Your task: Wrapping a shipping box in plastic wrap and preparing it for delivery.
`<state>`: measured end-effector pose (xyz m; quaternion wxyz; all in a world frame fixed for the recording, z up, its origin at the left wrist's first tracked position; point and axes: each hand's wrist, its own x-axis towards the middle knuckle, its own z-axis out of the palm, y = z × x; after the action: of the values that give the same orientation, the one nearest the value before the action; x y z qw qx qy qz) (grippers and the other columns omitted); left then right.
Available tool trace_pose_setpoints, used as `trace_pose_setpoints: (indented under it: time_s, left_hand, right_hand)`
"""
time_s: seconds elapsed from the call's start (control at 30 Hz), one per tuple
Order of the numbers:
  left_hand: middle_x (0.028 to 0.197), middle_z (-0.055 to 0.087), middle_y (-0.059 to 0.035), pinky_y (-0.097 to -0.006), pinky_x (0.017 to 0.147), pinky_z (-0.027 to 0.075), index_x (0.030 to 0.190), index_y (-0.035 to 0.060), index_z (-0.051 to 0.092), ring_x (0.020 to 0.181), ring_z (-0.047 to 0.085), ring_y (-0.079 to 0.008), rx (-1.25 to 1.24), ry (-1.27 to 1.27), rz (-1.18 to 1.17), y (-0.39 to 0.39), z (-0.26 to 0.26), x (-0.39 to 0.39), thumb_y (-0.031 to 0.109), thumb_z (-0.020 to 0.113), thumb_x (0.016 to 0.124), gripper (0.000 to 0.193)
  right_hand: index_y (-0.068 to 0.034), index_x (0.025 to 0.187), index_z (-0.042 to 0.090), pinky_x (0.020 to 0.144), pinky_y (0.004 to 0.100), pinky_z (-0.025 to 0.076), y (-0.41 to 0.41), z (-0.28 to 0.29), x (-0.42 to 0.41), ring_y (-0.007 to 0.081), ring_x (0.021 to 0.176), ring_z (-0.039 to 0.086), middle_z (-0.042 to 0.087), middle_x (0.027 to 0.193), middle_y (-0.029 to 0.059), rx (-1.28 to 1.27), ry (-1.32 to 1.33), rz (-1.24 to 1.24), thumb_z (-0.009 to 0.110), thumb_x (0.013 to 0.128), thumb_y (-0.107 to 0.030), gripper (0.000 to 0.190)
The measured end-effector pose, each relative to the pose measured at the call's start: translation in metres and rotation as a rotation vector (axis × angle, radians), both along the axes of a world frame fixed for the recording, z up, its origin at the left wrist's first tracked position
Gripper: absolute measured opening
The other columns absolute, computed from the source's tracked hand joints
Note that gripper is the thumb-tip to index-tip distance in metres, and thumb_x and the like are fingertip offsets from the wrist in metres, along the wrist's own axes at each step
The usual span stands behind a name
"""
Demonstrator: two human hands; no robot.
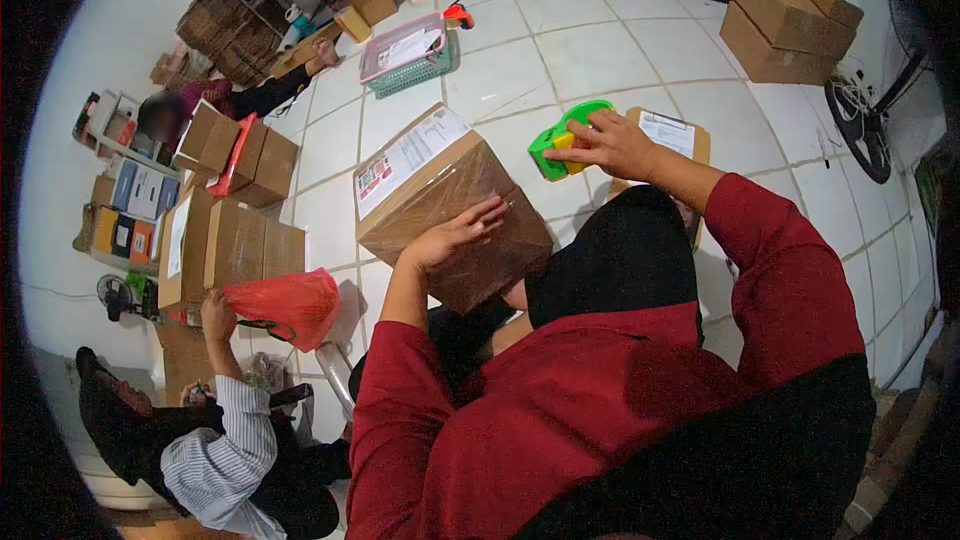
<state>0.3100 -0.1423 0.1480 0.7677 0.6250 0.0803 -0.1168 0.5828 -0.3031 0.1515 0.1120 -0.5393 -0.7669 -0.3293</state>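
Observation:
My left hand [459, 232] lies flat against a large cardboard box [480, 229] in front of my folded legs, its fingers extended and not wrapped around anything. Clear wrap or tape gives the box a shine, and a white printed shipping label [411, 157] covers much of one face. To the right of the box, my right hand [604, 142] grasps a green tape dispenser [550, 148] with yellow and red parts. The dispenser is apart from the box. Beyond my right wrist lies a flat cardboard parcel [700, 141] bearing a paper label [667, 133], partly hidden by my arm.
A co-worker's hand [217, 315] at left holds a red plastic bag [289, 306] by stacked cartons [236, 236]. Another person sits farther back. A plastic basket [405, 56] stands ahead on the tiled floor [600, 45]. More cartons [791, 22] and a round-based stand [859, 127] are at right.

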Motion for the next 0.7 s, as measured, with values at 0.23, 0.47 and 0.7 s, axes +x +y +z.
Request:
trace_pose_setpoints:
  time_s: [0.23, 0.47, 0.7]
  left_hand:
    - [0.133, 0.023, -0.0072, -0.0340, 0.096, 0.019, 0.130, 0.0078, 0.016, 0.122, 0.022, -0.0208, -0.056, -0.027, 0.021, 0.004, -0.005, -0.001, 0.031, 0.044, 0.082, 0.060]
    - [0.128, 0.031, -0.0075, -0.0367, 0.092, 0.028, 0.121, 0.0062, 0.033, 0.116, 0.032, -0.0235, 0.137, 0.083, 0.111, -0.010, 0.006, 0.001, 0.027, 0.047, 0.081, 0.047]
    - [0.096, 0.050, -0.0051, -0.0439, 0.087, 0.029, 0.084, 0.0088, 0.058, 0.103, 0.041, -0.0255, 1.727, -0.061, 0.493, -0.057, 0.049, 0.093, 0.020, 0.058, 0.068, 0.019]
  right_hand:
    - [-0.037, 0.119, 0.035, 0.068, 0.0329, 0.044, -0.009, 0.008, 0.000, 0.0203, 0.076, 0.048, 0.044, 0.090, 0.0038, -0.023, -0.049, -0.012, 0.050, 0.070, -0.014, 0.057]
    - [-0.035, 0.120, 0.036, 0.066, 0.0323, 0.041, -0.014, 0.009, -0.006, 0.0194, 0.073, 0.045, 0.044, 0.093, 0.0047, -0.032, -0.031, -0.009, 0.049, 0.070, -0.011, 0.057]
    - [-0.025, 0.119, 0.038, 0.071, 0.0329, 0.038, -0.004, 0.016, -0.029, 0.0206, 0.081, 0.046, 0.046, 0.092, 0.0060, -0.028, -0.068, -0.108, 0.047, 0.071, -0.016, 0.049]
